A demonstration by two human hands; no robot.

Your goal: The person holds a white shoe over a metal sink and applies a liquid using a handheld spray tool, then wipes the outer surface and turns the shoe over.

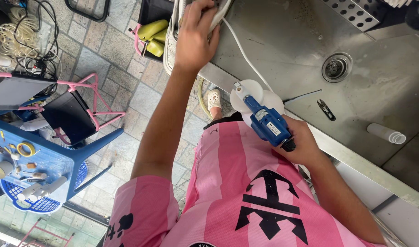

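- Our right hand (305, 146) is wrapped around the grip of a blue handheld power tool (268, 122), fingers closed on the handle, held in front of the pink striped shirt (246, 192) at the edge of the steel basin.
- At the tool's front end sits a round white pad (250, 93), lying just over the rim of the grey stainless-steel sink counter (287, 41).
- A thin white cord (246, 57) runs from the area of the tool up across the steel surface towards the other hand.
- Our left hand (196, 36) is stretched forward, fingers curled and pressed down on a white sneaker (173, 41) that rests at the counter's near edge; the fingertips are partly hidden, so the exact hold cannot be told.
- On the steel surface, well apart from both hands, lie small black thread snips (326, 110), a white cylindrical bottle lying on its side (385, 133), and the round drain (336, 67).
- Beyond the sneaker, a black bin holds yellow-green shoes (153, 34).
- On the paved stone floor (122, 73) stand a blue plastic table (45, 160) scattered with small items, including a roll of yellow tape (25, 148), and a pink metal frame (93, 98).
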